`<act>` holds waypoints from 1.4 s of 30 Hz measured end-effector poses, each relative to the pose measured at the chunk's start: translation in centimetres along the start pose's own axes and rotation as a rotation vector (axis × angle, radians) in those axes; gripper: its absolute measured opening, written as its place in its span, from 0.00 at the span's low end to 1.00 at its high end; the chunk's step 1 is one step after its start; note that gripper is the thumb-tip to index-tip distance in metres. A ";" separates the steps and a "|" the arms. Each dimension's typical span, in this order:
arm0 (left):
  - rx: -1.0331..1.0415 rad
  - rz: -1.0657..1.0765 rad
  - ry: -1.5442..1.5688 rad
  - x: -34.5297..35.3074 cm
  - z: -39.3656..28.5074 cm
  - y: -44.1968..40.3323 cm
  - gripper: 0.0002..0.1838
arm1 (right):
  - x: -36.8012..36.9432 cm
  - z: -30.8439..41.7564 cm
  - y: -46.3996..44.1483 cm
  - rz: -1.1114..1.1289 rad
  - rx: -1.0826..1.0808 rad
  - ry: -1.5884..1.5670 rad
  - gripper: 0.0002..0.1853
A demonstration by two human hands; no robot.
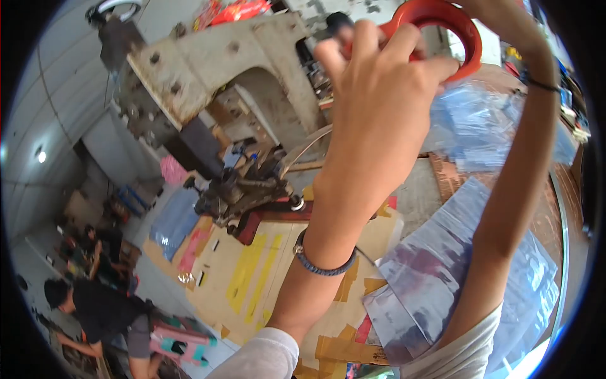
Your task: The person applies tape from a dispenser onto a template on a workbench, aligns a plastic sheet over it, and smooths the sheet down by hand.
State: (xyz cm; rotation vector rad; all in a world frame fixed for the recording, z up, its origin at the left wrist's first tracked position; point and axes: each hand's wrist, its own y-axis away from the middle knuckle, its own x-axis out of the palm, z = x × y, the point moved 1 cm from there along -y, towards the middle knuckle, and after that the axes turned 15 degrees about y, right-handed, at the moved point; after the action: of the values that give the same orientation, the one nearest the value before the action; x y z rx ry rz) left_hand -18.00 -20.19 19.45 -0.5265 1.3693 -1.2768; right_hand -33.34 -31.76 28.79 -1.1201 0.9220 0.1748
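My left hand (388, 82), with a dark braided band at the wrist, is raised in front of the machine. Its fingers are curled around a red ring-shaped tool (470, 47) with a wide round opening; I cannot make out its exact kind. My right arm reaches up along the right side, and only part of my right hand (489, 9) shows at the top edge, close to the red ring. The fingers of that hand are out of sight. Below and beyond are a large industrial sewing machine (208, 60) and its presser assembly (252, 189).
Clear plastic sheets (420, 278) lie at the lower right, with a pile of plastic pieces (473, 120) farther back. A tan work board (290, 246) carries yellow tape strips (252, 271). A blue plastic packet (173, 221) lies left. A person in dark clothes (107, 309) is at lower left.
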 end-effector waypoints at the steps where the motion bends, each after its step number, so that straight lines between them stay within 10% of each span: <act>1: -0.022 -0.026 -0.026 0.0 0.8 0.3 0.09 | 0.8 1.5 1.4 -0.171 -0.146 0.107 0.20; 2: -0.043 -0.051 -0.045 0.1 1.6 0.6 0.09 | 1.3 2.5 2.3 -0.342 -0.287 0.212 0.18; 10: -0.655 0.436 0.022 -6.2 -1.4 -1.9 0.14 | 4.0 6.1 -1.1 0.342 -0.464 0.182 0.33; 14: -0.609 0.460 0.144 -7.3 0.4 -0.7 0.19 | 3.2 6.5 1.2 0.387 -0.414 0.248 0.32; 17: -0.729 0.066 0.183 -6.4 -0.1 -1.3 0.21 | 4.6 3.6 -1.4 0.634 -0.345 -0.033 0.26; 24: -0.824 0.117 0.715 -5.3 8.5 3.1 0.61 | 7.9 -8.6 -3.7 0.451 -0.473 -0.657 0.15; 29: -0.726 0.071 1.100 -2.7 6.9 1.8 0.31 | 8.3 -11.0 -4.0 0.347 -0.498 -0.615 0.19; 42: -0.670 -0.071 1.065 -2.4 6.5 1.5 0.24 | 5.7 -4.7 -2.6 0.521 -0.345 -0.345 0.22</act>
State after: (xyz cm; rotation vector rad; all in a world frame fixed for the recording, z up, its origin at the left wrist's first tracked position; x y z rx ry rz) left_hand -11.03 -20.07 20.60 -0.3184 2.7347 -1.1567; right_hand -30.82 -38.66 25.96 -1.0949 0.8722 0.9548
